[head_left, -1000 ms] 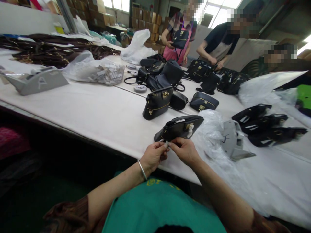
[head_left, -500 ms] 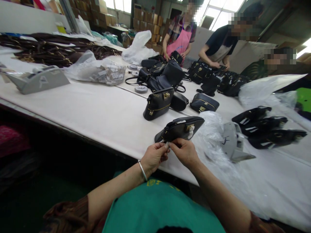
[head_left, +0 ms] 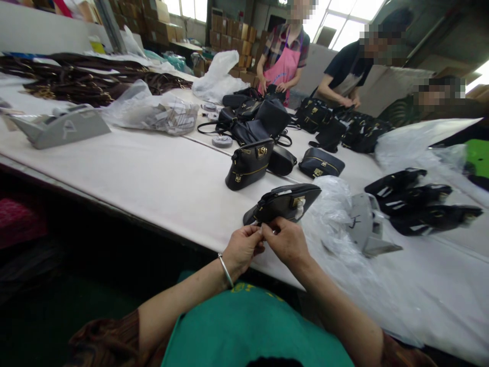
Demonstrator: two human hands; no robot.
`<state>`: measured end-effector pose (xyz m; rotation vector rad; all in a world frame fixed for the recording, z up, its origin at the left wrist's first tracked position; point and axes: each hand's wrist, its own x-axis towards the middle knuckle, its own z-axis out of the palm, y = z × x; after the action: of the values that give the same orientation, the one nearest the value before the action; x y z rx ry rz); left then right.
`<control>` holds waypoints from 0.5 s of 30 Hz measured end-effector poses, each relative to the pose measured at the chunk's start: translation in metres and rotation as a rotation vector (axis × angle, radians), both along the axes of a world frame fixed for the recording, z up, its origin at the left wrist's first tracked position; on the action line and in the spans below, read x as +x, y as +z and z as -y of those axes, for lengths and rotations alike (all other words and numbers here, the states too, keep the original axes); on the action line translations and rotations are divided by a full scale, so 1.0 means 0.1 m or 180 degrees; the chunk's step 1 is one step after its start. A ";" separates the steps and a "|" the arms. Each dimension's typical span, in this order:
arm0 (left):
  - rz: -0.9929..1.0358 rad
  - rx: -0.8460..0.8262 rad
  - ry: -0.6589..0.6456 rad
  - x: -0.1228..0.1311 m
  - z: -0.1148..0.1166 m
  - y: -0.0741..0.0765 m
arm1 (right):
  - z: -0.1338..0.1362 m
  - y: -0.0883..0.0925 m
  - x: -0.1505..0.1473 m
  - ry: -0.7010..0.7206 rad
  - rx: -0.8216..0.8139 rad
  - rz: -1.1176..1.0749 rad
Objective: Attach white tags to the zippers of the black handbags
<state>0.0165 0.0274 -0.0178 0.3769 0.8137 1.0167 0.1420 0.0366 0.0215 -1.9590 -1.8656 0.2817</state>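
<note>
Bright window glare; wide-angle edge distortion

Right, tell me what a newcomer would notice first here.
At the near edge of the table, the left hand and right hand pinch the end of a black handbag. Beyond it an upright black bag stands before a heap of bags, with co-workers at the far side.

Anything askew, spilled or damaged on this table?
Nothing looks spilled or damaged. The black bag that the left hand and right hand pinch lies on its side, unlike the upright bag behind. The grey tape dispenser sits tilted on crumpled plastic.
</note>
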 end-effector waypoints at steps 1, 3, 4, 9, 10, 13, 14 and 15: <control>0.0000 -0.0008 -0.0001 0.00 0.00 0.00 | 0.00 0.00 0.00 -0.0005 0.0004 0.0022; -0.0005 -0.0015 -0.0008 0.00 0.00 0.00 | 0.01 -0.01 0.00 0.0004 0.0027 -0.0047; -0.0009 -0.0014 -0.0022 -0.01 0.00 0.00 | 0.01 -0.01 0.01 0.0030 0.0028 -0.0174; 0.0021 -0.0045 -0.0149 -0.03 -0.01 0.01 | 0.05 -0.06 0.15 0.0323 -0.0211 -0.1153; 0.0036 -0.0074 -0.0175 -0.03 -0.01 0.01 | 0.05 -0.07 0.18 0.0356 -0.0235 -0.1235; 0.0083 -0.0165 -0.0214 -0.05 -0.02 0.01 | 0.07 -0.09 0.23 0.0356 -0.0257 -0.1303; 0.0107 -0.0184 -0.0220 -0.05 -0.02 0.01 | 0.07 -0.09 0.23 0.0342 -0.0258 -0.1313; 0.0133 -0.0200 -0.0224 -0.05 -0.02 0.01 | 0.08 -0.09 0.23 0.0331 -0.0241 -0.1318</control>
<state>0.0112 0.0294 -0.0171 0.3275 0.7877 0.9287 0.1651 0.0289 0.0126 -1.6907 -1.7022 0.7381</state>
